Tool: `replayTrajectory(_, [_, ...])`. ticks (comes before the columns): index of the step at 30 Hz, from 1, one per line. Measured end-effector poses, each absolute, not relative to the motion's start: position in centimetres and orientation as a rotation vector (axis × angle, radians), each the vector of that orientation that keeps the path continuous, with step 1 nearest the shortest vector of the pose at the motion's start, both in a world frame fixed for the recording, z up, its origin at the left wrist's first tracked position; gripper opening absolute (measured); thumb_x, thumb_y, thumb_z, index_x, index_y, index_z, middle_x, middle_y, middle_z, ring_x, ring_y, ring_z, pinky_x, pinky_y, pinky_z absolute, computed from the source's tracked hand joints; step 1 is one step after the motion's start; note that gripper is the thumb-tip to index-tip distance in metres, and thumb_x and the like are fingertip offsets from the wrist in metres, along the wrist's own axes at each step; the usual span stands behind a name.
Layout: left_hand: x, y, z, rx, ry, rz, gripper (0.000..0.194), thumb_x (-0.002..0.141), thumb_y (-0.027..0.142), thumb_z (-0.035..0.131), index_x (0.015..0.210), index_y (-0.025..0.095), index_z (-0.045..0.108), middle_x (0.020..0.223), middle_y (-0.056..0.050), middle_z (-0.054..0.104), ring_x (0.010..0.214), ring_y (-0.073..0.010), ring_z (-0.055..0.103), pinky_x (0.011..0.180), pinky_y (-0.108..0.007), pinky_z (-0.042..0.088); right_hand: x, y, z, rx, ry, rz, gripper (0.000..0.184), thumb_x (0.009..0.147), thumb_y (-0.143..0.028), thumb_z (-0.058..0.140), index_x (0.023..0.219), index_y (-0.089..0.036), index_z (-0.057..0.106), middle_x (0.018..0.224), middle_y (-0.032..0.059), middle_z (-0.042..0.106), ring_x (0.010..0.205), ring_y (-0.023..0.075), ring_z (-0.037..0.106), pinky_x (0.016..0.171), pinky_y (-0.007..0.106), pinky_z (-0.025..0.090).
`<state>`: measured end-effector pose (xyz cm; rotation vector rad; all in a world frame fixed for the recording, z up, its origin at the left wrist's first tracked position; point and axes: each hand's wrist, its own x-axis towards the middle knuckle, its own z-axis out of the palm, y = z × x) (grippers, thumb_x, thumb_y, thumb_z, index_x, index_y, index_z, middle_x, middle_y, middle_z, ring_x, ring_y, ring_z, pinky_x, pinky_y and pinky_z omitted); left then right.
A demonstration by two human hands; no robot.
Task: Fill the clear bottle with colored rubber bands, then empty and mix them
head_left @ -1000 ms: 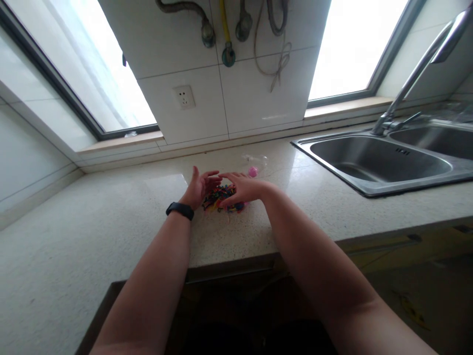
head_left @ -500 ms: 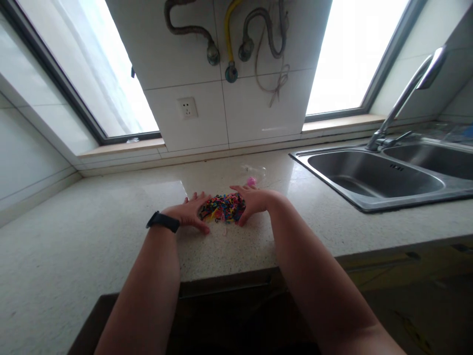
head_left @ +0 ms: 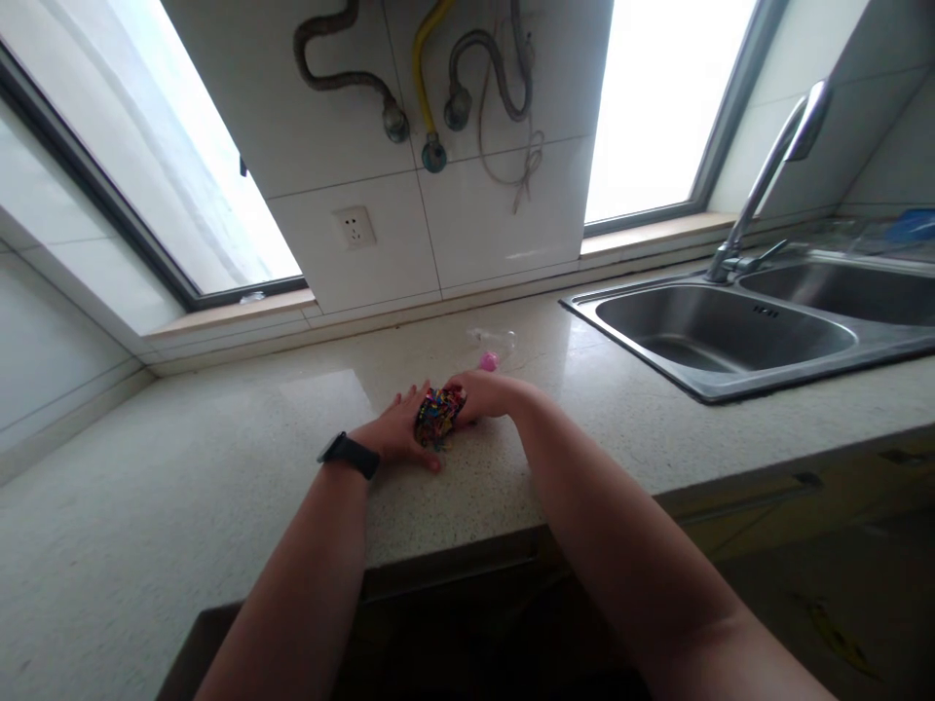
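Observation:
A heap of small, multicoloured rubber bands (head_left: 438,414) lies on the counter between my two hands. My left hand (head_left: 404,425) presses against its left side, open, with the thumb stretched along the near edge and the other fingers apart on the far side. From the right, my right hand (head_left: 482,397) curls its fingers round part of the heap; its fingertips are partly hidden among the bands. A dark wristband (head_left: 351,455) sits on my left wrist. Just behind my right hand is a small pink object (head_left: 489,361), too small to name.
A clear plastic piece (head_left: 493,338) lies behind the pink object on the pale speckled counter (head_left: 241,467). To the right are a steel double sink (head_left: 723,326) and its tap (head_left: 764,180). Pipes and a socket (head_left: 355,227) are on the tiled wall behind.
My hands have come closer together, squeezing the heap narrower and taller. My right hand's fingers have curled in. The whole view has tilted slightly.

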<state>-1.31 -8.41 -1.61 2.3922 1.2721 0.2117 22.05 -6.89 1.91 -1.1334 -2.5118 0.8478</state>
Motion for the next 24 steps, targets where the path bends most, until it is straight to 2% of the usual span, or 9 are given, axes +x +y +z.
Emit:
replayTrajectory(3, [-0.8,-8.6,-1.4,2.36,1.253,0.265,0.156,0.039,0.058,0.087,0.154,0.023,-0.012,0.161,-0.02,0.005,0.148,-0.0396,0.0,0.118,-0.058,-0.003,21.8,-7.2,2.1,-1.059,-2.488,0.873,0.046,0.063,-0.023,0.075,0.107,-0.013,0.068,0.087,0.0054,0.073,0.077,0.0204,0.066,0.067,0.027,0.05])
replayTrajectory(6, [-0.3,-9.1,-0.9,2.306,1.214,0.363,0.153,0.041,0.054,0.088,0.155,0.024,-0.011,0.161,-0.018,0.012,0.148,-0.0389,0.005,0.118,-0.057,-0.006,21.7,-7.7,2.5,-0.926,-2.48,0.907,0.047,0.062,-0.021,0.076,0.108,-0.013,0.067,0.094,0.0051,0.073,0.085,0.022,0.066,0.073,0.028,0.051])
replayTrajectory(8, [-0.1,-9.4,-0.5,2.263,1.209,0.416,0.149,0.042,0.051,0.089,0.156,0.024,-0.005,0.16,-0.017,0.016,0.148,-0.0392,0.008,0.119,-0.057,-0.003,21.7,-7.8,2.7,-0.865,-2.484,0.921,0.05,0.06,-0.02,0.079,0.108,-0.015,0.067,0.099,0.0046,0.072,0.09,0.0225,0.066,0.078,0.028,0.052])
replayTrajectory(11, [-0.1,-9.7,-0.1,2.23,1.184,0.498,0.139,0.043,0.046,0.09,0.156,0.024,0.012,0.159,-0.017,0.022,0.146,-0.0402,0.017,0.119,-0.055,0.009,21.9,-7.7,2.7,-0.877,-2.463,0.919,0.059,0.058,-0.022,0.083,0.114,-0.019,0.065,0.107,0.0045,0.071,0.097,0.0229,0.065,0.084,0.03,0.052])
replayTrajectory(14, [-0.1,-9.8,0.1,2.23,1.091,0.59,0.124,0.048,0.043,0.089,0.152,0.025,0.026,0.152,-0.015,0.035,0.14,-0.0389,0.031,0.117,-0.054,0.02,22.1,-7.4,2.5,-0.954,-2.384,0.9,0.07,0.058,-0.032,0.085,0.123,-0.02,0.061,0.117,0.0069,0.068,0.103,0.0233,0.064,0.088,0.032,0.053])
replayTrajectory(16, [-0.1,-9.7,0.2,2.236,1.03,0.62,0.12,0.05,0.043,0.089,0.151,0.026,0.028,0.15,-0.014,0.038,0.137,-0.038,0.035,0.116,-0.054,0.023,22.1,-7.2,2.5,-0.996,-2.327,0.945,0.065,0.068,-0.041,0.08,0.126,-0.02,0.06,0.117,0.0086,0.068,0.097,0.0225,0.066,0.083,0.032,0.055])
replayTrajectory(18, [0.0,-9.6,0.1,2.241,0.991,0.635,0.121,0.051,0.043,0.089,0.152,0.026,0.025,0.15,-0.015,0.037,0.137,-0.038,0.035,0.116,-0.055,0.023,21.9,-7.0,2.5,-1.037,-2.252,1.03,0.05,0.081,-0.047,0.067,0.123,-0.02,0.061,0.109,0.0092,0.071,0.085,0.0201,0.068,0.072,0.031,0.057])
replayTrajectory(21, [0.1,-9.5,0.3,2.266,0.987,0.646,0.122,0.051,0.045,0.088,0.153,0.026,0.023,0.153,-0.015,0.031,0.14,-0.0392,0.031,0.116,-0.056,0.022,21.6,-6.8,2.6,-1.136,-2.077,1.04,0.034,0.094,-0.042,0.049,0.114,-0.018,0.064,0.101,0.009,0.072,0.067,0.0143,0.067,0.058,0.025,0.054])
replayTrajectory(24, [0.5,-9.8,0.6,2.316,1.033,0.626,0.119,0.05,0.05,0.088,0.151,0.031,0.029,0.157,-0.013,0.026,0.144,-0.0427,0.018,0.117,-0.06,0.015,21.4,-6.5,2.5,-1.188,-1.92,0.873,0.029,0.097,-0.032,0.041,0.107,-0.019,0.065,0.096,0.0058,0.073,0.056,0.0092,0.063,0.052,0.02,0.049])
